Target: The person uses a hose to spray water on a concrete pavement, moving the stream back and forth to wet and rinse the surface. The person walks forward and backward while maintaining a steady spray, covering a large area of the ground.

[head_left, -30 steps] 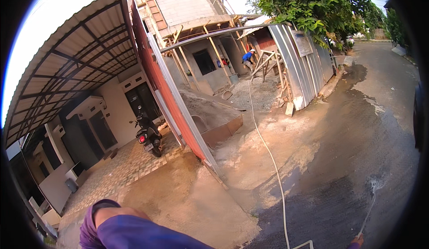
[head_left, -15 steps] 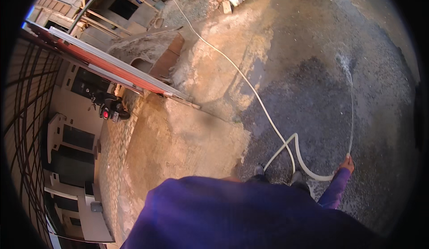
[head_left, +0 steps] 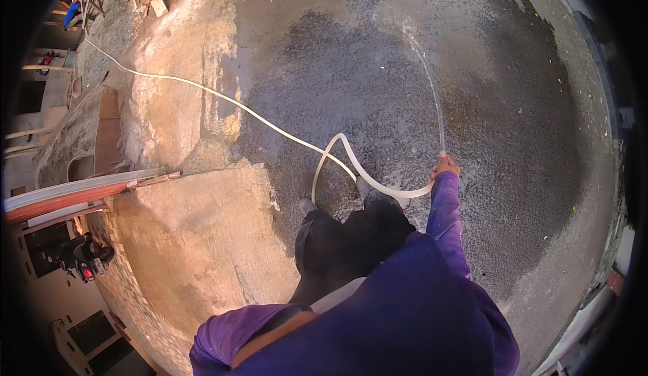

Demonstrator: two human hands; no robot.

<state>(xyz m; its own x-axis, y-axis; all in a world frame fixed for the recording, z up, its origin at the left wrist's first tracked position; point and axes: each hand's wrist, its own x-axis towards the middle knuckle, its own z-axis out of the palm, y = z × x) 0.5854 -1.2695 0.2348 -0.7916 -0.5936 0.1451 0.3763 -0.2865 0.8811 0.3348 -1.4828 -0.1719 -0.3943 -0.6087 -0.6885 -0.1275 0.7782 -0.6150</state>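
My right hand (head_left: 445, 167) is closed around the end of a pale cream hose (head_left: 378, 185), with the arm stretched forward in a purple sleeve. A thin stream of water (head_left: 437, 99) arcs from the hose end and splashes on the wet pavement (head_left: 351, 72) farther ahead. From my hand the hose sags, rises in a loop before my legs and runs away to the far left. At the lower left, my bent left arm (head_left: 233, 332) shows a purple sleeve and a strip of bare skin; the left hand itself is hidden.
Both my shoes stand beside the hose loop. A metal-edged red barrier (head_left: 81, 194) reaches in from the left, with a parked motorcycle (head_left: 86, 258) below it. Rubble and timber lie at the far left, near a person in blue (head_left: 71, 13). A kerb runs along the right.
My view has swung to the right, bringing the right kerb and my left sleeve in. My right hand still holds the hose, and the water keeps flowing onto the pavement.
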